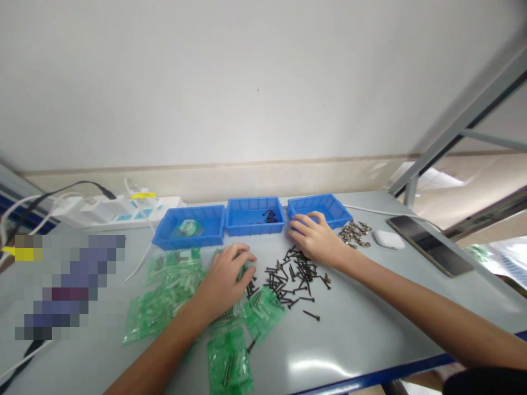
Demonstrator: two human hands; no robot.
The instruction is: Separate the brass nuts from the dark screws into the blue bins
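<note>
My left hand (226,277) rests over the right side of the green plastic bags (173,288), fingers loosely bent and apart, thumb separated from them. No held item shows in it. My right hand (315,236) is above the upper end of a loose pile of dark screws (284,282), in front of the right blue tray (329,206). Its fingers point left, spaced apart; its fingertips are partly hidden and nothing shows in them. Between my hands, a green bag with screws inside (263,310) lies flat, and another bag (229,359) lies nearer me.
The middle blue tray (255,225) contains some dark screws, and the left blue tray (212,225) a small clear packet. Brass-coloured fittings (354,233), a white case (389,240) and a phone (428,244) lie rightward. A power strip (119,214) with cables stands back left.
</note>
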